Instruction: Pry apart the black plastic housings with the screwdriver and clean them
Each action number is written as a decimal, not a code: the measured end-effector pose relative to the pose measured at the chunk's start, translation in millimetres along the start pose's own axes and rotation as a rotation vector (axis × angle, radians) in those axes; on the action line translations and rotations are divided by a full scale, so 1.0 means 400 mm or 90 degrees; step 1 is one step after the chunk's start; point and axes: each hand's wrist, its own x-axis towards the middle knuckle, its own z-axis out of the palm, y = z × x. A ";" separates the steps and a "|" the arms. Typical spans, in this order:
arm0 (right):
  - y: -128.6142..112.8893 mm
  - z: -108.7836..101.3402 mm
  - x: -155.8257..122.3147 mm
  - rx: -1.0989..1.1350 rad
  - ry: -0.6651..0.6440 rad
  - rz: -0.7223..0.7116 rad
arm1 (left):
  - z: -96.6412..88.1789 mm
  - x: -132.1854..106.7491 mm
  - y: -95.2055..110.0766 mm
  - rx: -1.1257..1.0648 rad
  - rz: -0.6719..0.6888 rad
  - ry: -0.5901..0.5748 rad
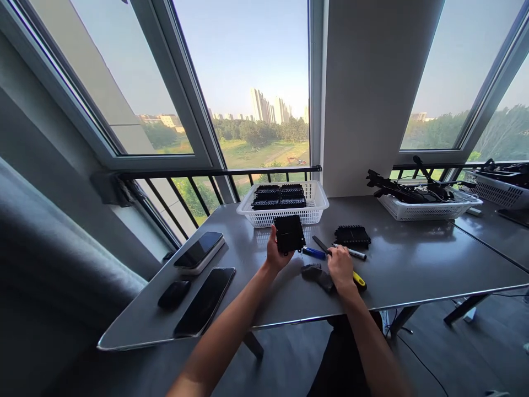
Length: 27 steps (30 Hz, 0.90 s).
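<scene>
"So, what has the left hand got there?"

"A black plate, right about the middle of the frame. The hand is closed on its lower left part, thumb running up the left edge; the other fingers are mostly hidden behind and beneath it. The plate is tipped up, its flat face towards the person."

"And the right hand?"

"Lower and to the right of the plate, palm down at the table. Its fingers are bent over, tips meeting a dark flat tool that points to the upper left. I can't tell whether they're wrapped around it or only resting. A yellow-and-black handle shows by the wrist, lined up with that tool, but the hand covers whatever lies between."

"Anything else close by?"

"Yes, a blue pen between the two hands, and a crumpled dark cloth just left of the right one. A white marker pokes out on its other side, just below a second black piece lying on the table."

"Are there more of those?"

"Rows of similar black pieces, sitting in the white basket above the left hand, near the window in the upper middle of the frame."
</scene>
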 end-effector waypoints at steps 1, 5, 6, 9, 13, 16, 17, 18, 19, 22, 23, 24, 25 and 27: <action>-0.004 -0.008 -0.007 0.011 -0.006 -0.015 | 0.002 -0.001 0.000 0.001 -0.003 -0.005; -0.028 -0.038 -0.045 0.068 -0.087 -0.116 | 0.010 -0.002 -0.001 0.008 0.002 -0.014; -0.034 -0.043 -0.053 0.082 -0.129 -0.144 | 0.012 -0.002 -0.002 0.011 0.003 -0.013; -0.049 -0.044 -0.063 0.099 -0.231 -0.177 | 0.016 -0.002 -0.003 0.016 0.004 -0.011; -0.056 -0.040 -0.048 0.111 -0.246 -0.163 | 0.018 -0.004 -0.004 0.021 0.015 -0.011; -0.049 -0.061 -0.022 0.151 -0.267 -0.178 | 0.021 -0.007 -0.005 0.025 0.023 -0.012; -0.045 -0.072 -0.011 0.178 -0.271 -0.179 | 0.023 -0.008 -0.006 0.026 0.021 -0.013; -0.041 -0.084 0.002 0.212 -0.269 -0.175 | 0.025 -0.009 -0.006 0.027 0.018 -0.016; -0.037 -0.093 0.014 0.267 -0.251 -0.159 | 0.027 -0.011 -0.006 0.027 0.014 -0.020; -0.030 -0.103 0.048 0.414 -0.114 -0.073 | 0.035 -0.017 -0.009 0.029 -0.011 -0.044; -0.031 -0.098 0.055 0.456 -0.067 -0.049 | 0.039 -0.020 -0.011 0.030 -0.024 -0.052; -0.033 -0.090 0.059 0.501 -0.035 -0.033 | 0.042 -0.023 -0.015 0.032 -0.040 -0.061; -0.037 -0.081 0.061 0.546 -0.017 -0.024 | 0.046 -0.026 -0.019 0.035 -0.056 -0.068; -0.047 -0.061 0.058 0.612 -0.005 -0.024 | 0.051 -0.032 -0.031 0.040 -0.085 -0.078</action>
